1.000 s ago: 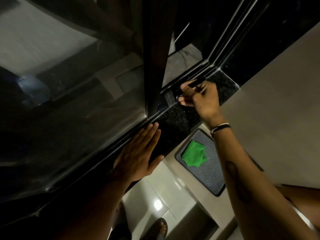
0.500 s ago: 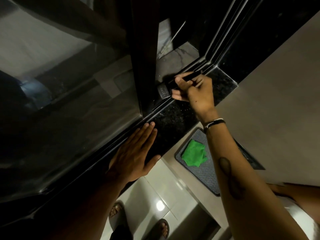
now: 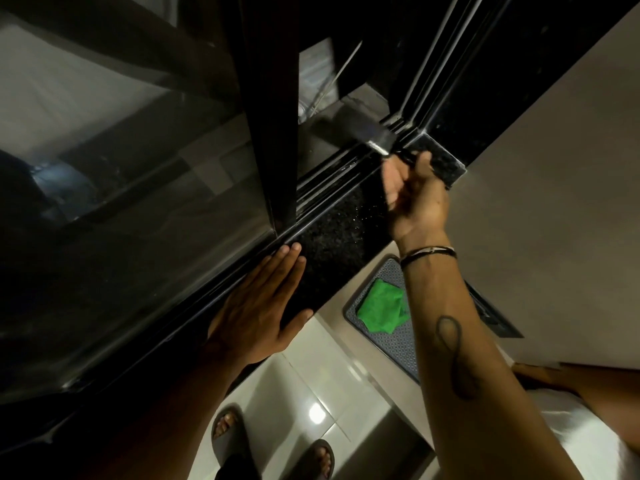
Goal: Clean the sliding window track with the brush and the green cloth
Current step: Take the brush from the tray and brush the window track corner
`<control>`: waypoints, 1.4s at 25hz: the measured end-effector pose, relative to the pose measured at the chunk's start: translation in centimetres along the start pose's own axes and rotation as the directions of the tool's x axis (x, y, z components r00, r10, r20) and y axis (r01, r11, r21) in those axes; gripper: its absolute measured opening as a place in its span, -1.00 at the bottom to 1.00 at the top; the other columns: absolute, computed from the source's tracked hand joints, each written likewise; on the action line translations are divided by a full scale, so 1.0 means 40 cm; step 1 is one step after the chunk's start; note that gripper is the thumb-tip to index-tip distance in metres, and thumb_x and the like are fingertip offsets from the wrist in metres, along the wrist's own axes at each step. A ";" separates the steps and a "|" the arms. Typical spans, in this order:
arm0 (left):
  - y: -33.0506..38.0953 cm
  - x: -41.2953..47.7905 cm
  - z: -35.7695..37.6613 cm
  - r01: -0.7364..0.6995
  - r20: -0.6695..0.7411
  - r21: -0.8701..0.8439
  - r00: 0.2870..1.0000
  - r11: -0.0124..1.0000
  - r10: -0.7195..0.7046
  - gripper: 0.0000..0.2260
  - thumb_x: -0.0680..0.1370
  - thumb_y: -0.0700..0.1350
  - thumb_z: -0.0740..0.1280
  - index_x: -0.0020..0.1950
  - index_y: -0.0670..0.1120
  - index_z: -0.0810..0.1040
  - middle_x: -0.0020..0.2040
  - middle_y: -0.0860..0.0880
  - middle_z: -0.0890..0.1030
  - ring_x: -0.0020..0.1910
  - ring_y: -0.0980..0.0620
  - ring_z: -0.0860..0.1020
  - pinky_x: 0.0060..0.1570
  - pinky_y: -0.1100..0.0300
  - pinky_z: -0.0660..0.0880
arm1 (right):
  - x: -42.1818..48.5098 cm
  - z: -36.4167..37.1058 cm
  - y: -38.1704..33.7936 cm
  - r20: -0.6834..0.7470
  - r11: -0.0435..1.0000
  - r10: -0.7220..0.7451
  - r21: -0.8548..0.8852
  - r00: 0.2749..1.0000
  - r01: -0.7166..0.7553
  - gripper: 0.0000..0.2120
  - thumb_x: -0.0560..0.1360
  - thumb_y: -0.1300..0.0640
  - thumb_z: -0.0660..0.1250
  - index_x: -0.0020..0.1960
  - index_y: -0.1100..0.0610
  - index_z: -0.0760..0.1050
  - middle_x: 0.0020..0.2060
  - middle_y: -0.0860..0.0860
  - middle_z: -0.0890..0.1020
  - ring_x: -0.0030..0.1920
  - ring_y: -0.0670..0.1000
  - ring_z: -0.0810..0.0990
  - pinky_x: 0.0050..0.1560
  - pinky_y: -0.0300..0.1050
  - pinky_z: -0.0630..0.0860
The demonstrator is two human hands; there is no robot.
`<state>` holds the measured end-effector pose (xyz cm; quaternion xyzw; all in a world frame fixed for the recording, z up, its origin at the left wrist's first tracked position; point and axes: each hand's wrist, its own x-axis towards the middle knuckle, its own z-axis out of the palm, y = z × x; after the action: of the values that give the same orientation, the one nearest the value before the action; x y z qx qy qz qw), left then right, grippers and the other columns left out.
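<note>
My right hand [image 3: 414, 195] grips a dark-handled brush [image 3: 377, 140], whose blurred bristle head lies over the right end of the black window track [image 3: 332, 174], close to the frame corner. My left hand [image 3: 259, 306] lies flat, fingers together, on the black speckled stone sill [image 3: 332, 244], fingertips touching the track's near rail beside the sliding pane's frame [image 3: 273, 133]. The folded green cloth [image 3: 381, 308] rests on a grey mat [image 3: 398, 341] below the sill, partly hidden by my right forearm.
The dark glass pane [image 3: 121, 150] fills the left of the view. A beige wall [image 3: 554, 202] stands at the right. Below are pale glossy floor tiles [image 3: 311, 386] and my sandalled feet [image 3: 270, 445]. A dark vent or grille [image 3: 491, 317] sits beside the mat.
My right hand has swept the brush rightward along the track, from beside the pane's frame to the track's right end near the corner. The left hand has stayed flat on the sill.
</note>
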<state>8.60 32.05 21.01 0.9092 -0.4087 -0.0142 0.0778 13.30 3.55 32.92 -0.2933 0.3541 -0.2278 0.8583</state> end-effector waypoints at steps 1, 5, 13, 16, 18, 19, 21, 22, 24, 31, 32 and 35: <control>0.000 0.001 0.001 -0.001 -0.007 -0.002 1.000 1.000 0.001 -0.22 0.73 0.34 0.04 0.78 -0.16 0.04 0.81 -0.14 0.01 0.80 -0.08 -0.01 0.74 -0.05 0.11 | 0.008 -0.011 -0.009 -0.029 0.999 -0.009 0.047 1.000 0.010 -0.72 0.68 0.19 0.36 0.33 0.29 0.55 -0.05 0.25 0.74 -0.11 0.13 0.80 -0.11 -0.04 0.75; 0.001 0.000 -0.001 0.001 0.000 0.012 1.000 1.000 -0.001 -0.23 0.73 0.34 0.03 0.78 -0.15 0.04 0.81 -0.13 0.01 0.80 -0.08 -0.02 0.74 -0.06 0.15 | -0.011 0.007 0.011 0.295 0.664 -0.240 -0.645 0.925 0.378 -0.92 0.65 0.22 0.40 0.09 0.20 0.67 -0.15 0.05 0.74 -0.15 0.02 0.76 0.00 0.07 0.77; 0.000 0.001 -0.002 0.004 0.002 0.012 1.000 1.000 -0.004 -0.22 0.72 0.34 0.06 0.78 -0.15 0.05 0.81 -0.13 0.01 0.80 -0.08 0.00 0.73 -0.07 0.18 | -0.050 0.035 0.027 0.487 0.500 -0.263 -0.670 0.833 0.549 -0.93 0.66 0.19 0.40 0.06 0.16 0.65 -0.15 0.19 0.72 -0.14 0.13 0.74 -0.01 0.16 0.76; -0.001 -0.001 -0.003 0.007 0.005 0.017 1.000 1.000 -0.007 -0.22 0.73 0.34 0.06 0.78 -0.15 0.05 0.81 -0.13 0.01 0.80 -0.08 0.00 0.73 -0.08 0.20 | -0.041 0.022 0.016 0.522 0.362 -0.245 -0.732 0.817 0.577 -0.93 0.65 0.15 0.42 0.07 0.12 0.66 -0.18 -0.02 0.73 -0.13 -0.01 0.75 0.00 0.19 0.74; 0.000 -0.003 -0.001 0.009 0.005 0.009 1.000 1.000 -0.009 -0.22 0.72 0.34 0.07 0.78 -0.15 0.04 0.81 -0.13 0.01 0.80 -0.08 0.00 0.73 -0.09 0.21 | -0.061 0.018 0.026 0.573 0.406 -0.085 -0.727 0.815 0.553 -0.95 0.66 0.21 0.40 0.08 0.18 0.64 -0.23 0.02 0.73 -0.17 0.06 0.76 -0.02 0.17 0.76; -0.001 -0.002 -0.001 0.011 0.004 0.008 1.000 1.000 -0.011 -0.22 0.72 0.34 0.06 0.78 -0.15 0.04 0.81 -0.13 0.01 0.80 -0.08 0.00 0.73 -0.08 0.20 | -0.069 0.018 0.030 0.563 0.414 -0.145 -0.712 0.814 0.567 -0.95 0.66 0.22 0.40 0.07 0.17 0.64 -0.22 0.03 0.73 -0.18 0.06 0.75 -0.03 0.14 0.77; 0.002 -0.002 -0.001 0.012 -0.003 0.009 1.000 1.000 -0.012 -0.22 0.72 0.34 0.05 0.78 -0.15 0.05 0.81 -0.12 0.01 0.80 -0.08 0.00 0.73 -0.06 0.17 | -0.070 0.018 0.023 0.506 0.333 -0.350 -0.719 0.788 0.610 -0.95 0.66 0.15 0.40 0.06 0.08 0.65 -0.16 -0.02 0.73 -0.15 -0.03 0.73 -0.03 0.12 0.74; 0.002 -0.003 -0.002 0.012 -0.011 0.012 1.000 1.000 -0.012 -0.22 0.73 0.34 0.05 0.78 -0.15 0.06 0.81 -0.12 0.03 0.79 -0.08 0.01 0.73 -0.05 0.16 | -0.065 0.014 0.019 0.510 0.313 -0.327 -0.736 0.796 0.600 -0.95 0.65 0.13 0.41 0.05 0.05 0.65 -0.13 -0.03 0.73 -0.12 -0.04 0.74 -0.03 0.12 0.74; 0.003 -0.002 -0.003 0.008 -0.023 0.019 1.000 1.000 -0.007 -0.23 0.73 0.33 0.07 0.77 -0.16 0.08 0.80 -0.13 0.05 0.79 -0.09 0.03 0.73 -0.04 0.15 | -0.075 0.016 0.027 0.574 0.312 -0.133 -0.749 0.808 0.584 -0.94 0.66 0.17 0.41 0.02 0.07 0.65 -0.14 0.06 0.73 -0.11 0.10 0.77 0.00 0.21 0.75; 0.005 0.000 -0.011 0.007 -0.003 0.022 1.000 1.000 -0.007 -0.22 0.73 0.33 0.06 0.78 -0.16 0.06 0.81 -0.13 0.03 0.80 -0.08 0.01 0.75 -0.05 0.14 | -0.067 0.010 0.018 0.560 0.267 -0.127 -0.775 0.819 0.572 -0.93 0.66 0.16 0.39 0.07 0.13 0.65 -0.11 0.04 0.73 -0.13 0.03 0.75 -0.02 0.01 0.75; 0.004 0.001 -0.012 0.008 0.000 0.023 1.000 1.000 -0.008 -0.22 0.73 0.33 0.06 0.78 -0.15 0.05 0.81 -0.12 0.02 0.80 -0.08 0.00 0.75 -0.05 0.14 | -0.067 0.010 0.019 0.558 0.169 -0.227 -0.785 0.799 0.596 -0.92 0.66 0.13 0.39 0.06 0.09 0.66 -0.11 -0.01 0.73 -0.12 -0.02 0.74 -0.02 -0.04 0.72; 0.006 0.000 -0.011 0.008 -0.006 0.024 1.000 1.000 -0.007 -0.23 0.73 0.32 0.10 0.78 -0.15 0.06 0.81 -0.13 0.03 0.80 -0.08 0.01 0.75 -0.06 0.16 | -0.068 0.030 0.005 0.556 0.163 -0.190 -0.795 0.809 0.584 -0.89 0.66 0.10 0.40 0.04 0.11 0.67 -0.11 0.10 0.75 -0.10 0.08 0.77 -0.03 0.06 0.75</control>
<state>8.48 31.96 21.46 0.9116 -0.4052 -0.0071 0.0682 12.48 5.72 34.76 -0.8565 0.1794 -0.1345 0.4648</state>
